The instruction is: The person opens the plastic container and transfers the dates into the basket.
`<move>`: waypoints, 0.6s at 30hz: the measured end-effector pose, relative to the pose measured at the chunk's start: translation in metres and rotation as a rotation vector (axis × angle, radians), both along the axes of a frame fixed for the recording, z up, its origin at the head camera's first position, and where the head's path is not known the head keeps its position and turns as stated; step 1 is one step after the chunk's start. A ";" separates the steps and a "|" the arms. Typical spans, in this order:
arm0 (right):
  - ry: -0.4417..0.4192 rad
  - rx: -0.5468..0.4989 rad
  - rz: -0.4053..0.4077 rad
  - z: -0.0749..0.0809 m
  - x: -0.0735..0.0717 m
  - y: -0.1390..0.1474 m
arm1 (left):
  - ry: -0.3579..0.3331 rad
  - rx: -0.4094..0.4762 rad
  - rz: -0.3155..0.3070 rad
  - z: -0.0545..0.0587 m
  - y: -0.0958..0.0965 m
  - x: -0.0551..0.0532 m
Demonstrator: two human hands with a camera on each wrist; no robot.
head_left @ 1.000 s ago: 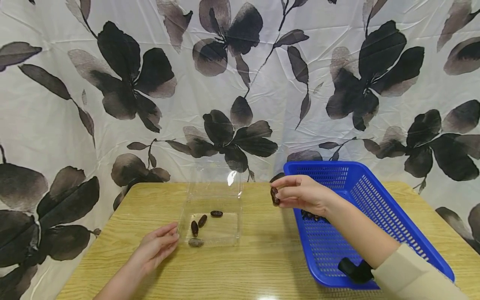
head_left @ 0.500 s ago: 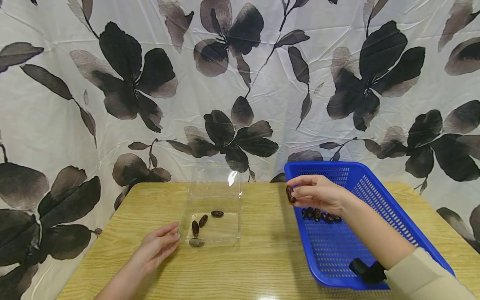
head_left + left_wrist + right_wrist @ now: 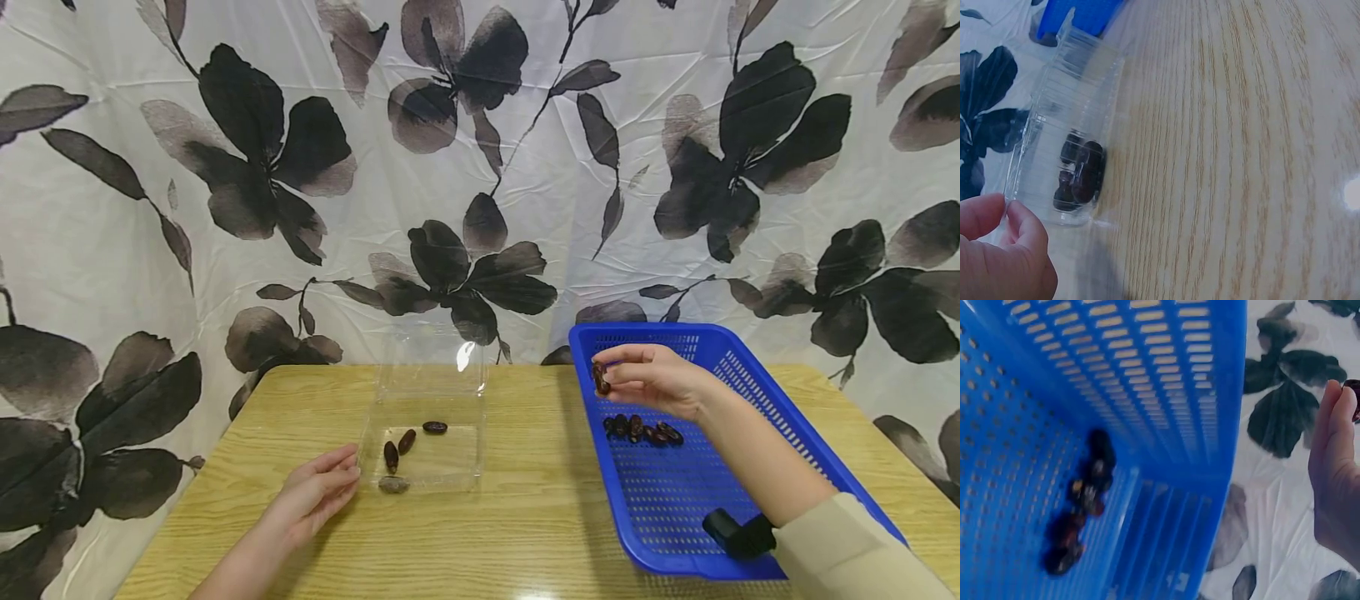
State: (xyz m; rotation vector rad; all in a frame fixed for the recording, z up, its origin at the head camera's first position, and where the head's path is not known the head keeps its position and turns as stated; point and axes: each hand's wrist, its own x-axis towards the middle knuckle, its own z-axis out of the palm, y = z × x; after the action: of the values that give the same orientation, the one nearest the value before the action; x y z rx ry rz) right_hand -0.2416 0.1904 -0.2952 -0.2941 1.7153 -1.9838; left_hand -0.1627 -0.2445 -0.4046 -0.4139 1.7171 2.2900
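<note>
My right hand point(image 3: 663, 385) pinches a dark brown date point(image 3: 600, 377) between thumb and fingertips, held up over the left rear of the blue plastic basket point(image 3: 626, 525). Several dates point(image 3: 635, 428) lie in a row on the basket floor below it. On the left, my left hand point(image 3: 315, 496) pinches the rim of a clear plastic clamshell box point(image 3: 457, 458), thumb and finger meeting on its edge in the left wrist view. The box stands with its lid point(image 3: 427, 367) raised at the back. Inside, several dates point(image 3: 407, 442) lie toward the left side.
A black device point(image 3: 738, 535) hangs at the right sleeve, over the basket's front. Bare wooden table point(image 3: 532, 475) separates the box from the basket. Behind the table hangs a white cloth point(image 3: 517, 275) printed with dark flowers.
My right hand has moved right with the date, from beside the basket to above it, uncovering the row of dates inside. The left hand and the box stay in place.
</note>
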 end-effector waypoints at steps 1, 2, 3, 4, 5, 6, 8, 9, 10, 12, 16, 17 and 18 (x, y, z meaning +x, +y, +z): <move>0.000 -0.003 -0.003 -0.001 -0.001 0.002 | 0.000 -0.002 0.000 0.000 0.000 0.000; -0.001 -0.005 -0.007 -0.002 -0.002 0.003 | 0.000 -0.005 -0.001 0.000 0.000 0.000; -0.005 -0.010 -0.010 -0.003 -0.004 0.005 | -0.001 -0.007 -0.002 0.000 0.000 0.000; -0.009 -0.013 -0.015 -0.005 -0.005 0.007 | -0.001 -0.009 0.001 0.000 0.000 0.000; -0.012 -0.016 -0.019 -0.006 -0.006 0.008 | -0.002 -0.009 0.004 0.000 0.000 0.000; -0.016 -0.019 -0.023 -0.009 -0.008 0.010 | -0.003 -0.009 0.006 0.000 0.000 0.000; -0.028 -0.021 -0.038 -0.013 -0.011 0.014 | 0.003 -0.003 0.000 -0.001 0.000 0.000; -0.031 -0.023 -0.043 -0.016 -0.013 0.016 | 0.001 0.000 0.004 -0.001 0.000 -0.001; -0.034 -0.023 -0.050 -0.019 -0.014 0.018 | 0.001 0.001 0.005 -0.001 0.000 -0.001; -0.041 -0.011 -0.067 -0.026 -0.017 0.021 | 0.002 0.003 0.003 -0.001 0.000 0.000; -0.053 0.057 -0.083 -0.040 -0.021 0.026 | 0.001 -0.001 0.007 0.000 0.000 0.000; -0.059 0.082 -0.085 -0.044 -0.022 0.027 | 0.002 -0.001 0.005 0.000 0.000 0.000; -0.064 0.105 -0.086 -0.046 -0.023 0.028 | 0.003 -0.002 0.001 0.000 0.000 0.000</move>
State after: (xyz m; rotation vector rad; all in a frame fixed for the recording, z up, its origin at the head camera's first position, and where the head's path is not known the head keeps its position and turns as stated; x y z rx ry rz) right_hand -0.2642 0.2179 -0.3415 -0.1207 1.8113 -1.9331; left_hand -0.1627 -0.2447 -0.4041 -0.4117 1.7215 2.2910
